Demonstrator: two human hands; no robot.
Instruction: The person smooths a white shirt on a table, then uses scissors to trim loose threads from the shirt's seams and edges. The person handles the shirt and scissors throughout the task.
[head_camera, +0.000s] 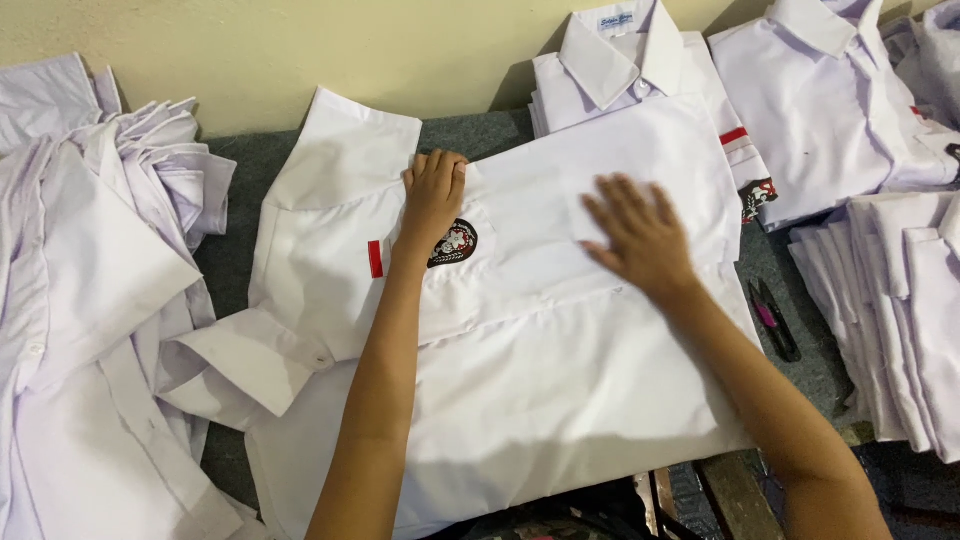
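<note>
A white shirt (560, 360) lies spread flat on the grey table (470, 135), with a dark round badge (453, 243) and a small red tab (375, 258) on it. My left hand (434, 195) presses on the shirt just above the badge, fingers curled at a fold edge. My right hand (640, 235) lies flat on the cloth to the right, fingers spread. Neither hand holds anything.
A loose heap of white shirts (90, 300) fills the left side. Folded white shirts (640, 60) are stacked at the back and several more (900, 300) at the right. Small black thread snips (772, 318) lie beside the right stack.
</note>
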